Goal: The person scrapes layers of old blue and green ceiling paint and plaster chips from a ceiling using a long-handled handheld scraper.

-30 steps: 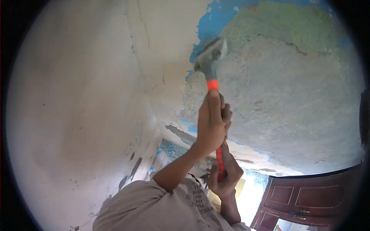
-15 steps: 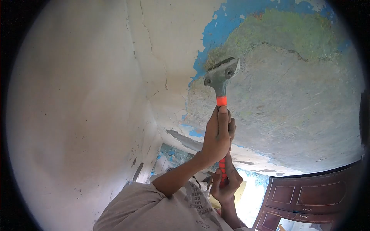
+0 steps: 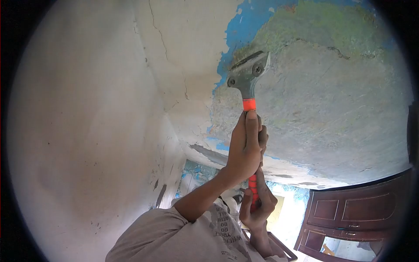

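"Grey metal scraper (image 3: 248, 83) with an orange collar and ribbed red handle: where is it?"

"Right of the cream-painted plaster (image 3: 196, 48), its head by the ragged bright-blue paint (image 3: 244, 27), over bare mottled grey-green plaster (image 3: 323, 100). Whether the blade touches, I can't tell."

"And the grip?"

"The left hand (image 3: 245, 153) is closed high on the handle, thumb just below the collar; the right hand (image 3: 260, 209) wraps its lower end."

"Good form?"

"I'd steer with the upper hand, push evenly from below, and keep the blade shallow so no corner gouges."
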### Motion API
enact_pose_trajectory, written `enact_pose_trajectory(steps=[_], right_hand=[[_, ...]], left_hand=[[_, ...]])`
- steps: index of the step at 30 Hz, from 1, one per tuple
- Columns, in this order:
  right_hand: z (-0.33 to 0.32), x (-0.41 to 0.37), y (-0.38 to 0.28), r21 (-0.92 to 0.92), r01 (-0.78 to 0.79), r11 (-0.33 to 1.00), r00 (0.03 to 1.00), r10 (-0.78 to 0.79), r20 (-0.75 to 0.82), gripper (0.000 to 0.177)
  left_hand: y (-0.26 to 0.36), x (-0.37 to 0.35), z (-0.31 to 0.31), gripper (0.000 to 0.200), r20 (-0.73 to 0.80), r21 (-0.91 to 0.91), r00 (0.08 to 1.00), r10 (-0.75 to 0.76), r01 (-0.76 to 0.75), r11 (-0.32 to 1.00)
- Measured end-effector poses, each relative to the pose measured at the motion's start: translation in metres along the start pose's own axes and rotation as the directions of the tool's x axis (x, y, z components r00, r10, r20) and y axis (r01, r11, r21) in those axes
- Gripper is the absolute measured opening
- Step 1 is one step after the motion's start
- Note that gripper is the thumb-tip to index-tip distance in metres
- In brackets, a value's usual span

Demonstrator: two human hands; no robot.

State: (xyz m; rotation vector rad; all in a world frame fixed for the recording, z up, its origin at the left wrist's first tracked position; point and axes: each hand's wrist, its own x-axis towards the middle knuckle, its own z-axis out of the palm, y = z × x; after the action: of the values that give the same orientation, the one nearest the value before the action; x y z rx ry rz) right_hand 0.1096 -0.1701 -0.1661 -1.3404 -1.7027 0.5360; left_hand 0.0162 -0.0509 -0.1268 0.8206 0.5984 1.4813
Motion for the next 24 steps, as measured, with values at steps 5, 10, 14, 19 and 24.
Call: enact_pose_trajectory(steps=[5, 10, 14, 19, 24], right_hand=[[0.004, 0.005, 0.009, 0.024, 0.132, 0.991, 0.987, -0.129, -0.097, 0.055], [0.007, 0.003, 0.006, 0.067, 0.137, 0.988, 0.986, -0.129, -0.109, 0.055], [0.004, 0.001, 0.004, 0.053, 0.069, 0.996, 0.996, -0.066, -0.058, 0.055], [-0.001, 0.0, -0.011, 0.044, 0.038, 0.998, 0.998, -0.036, -0.046, 0.054], [0.006, 0.002, -0.004, 0.115, 0.083, 0.99, 0.993, -0.072, -0.093, 0.054]], left_hand=[[-0.008, -0.001, 0.001, 0.038, 0.0, 0.018, 1.0, 0.015, -0.015, 1.0], [0.0, -0.001, 0.003, 0.039, -0.015, 0.006, 0.999, 0.028, -0.028, 1.0], [-0.005, 0.002, 0.002, 0.04, 0.0, 0.02, 0.999, 0.045, -0.045, 0.999], [0.006, 0.001, 0.002, 0.04, 0.023, 0.0, 0.998, 0.05, -0.05, 0.999], [0.003, 0.002, 0.004, 0.039, 0.023, 0.013, 0.999, 0.04, -0.041, 0.999]])
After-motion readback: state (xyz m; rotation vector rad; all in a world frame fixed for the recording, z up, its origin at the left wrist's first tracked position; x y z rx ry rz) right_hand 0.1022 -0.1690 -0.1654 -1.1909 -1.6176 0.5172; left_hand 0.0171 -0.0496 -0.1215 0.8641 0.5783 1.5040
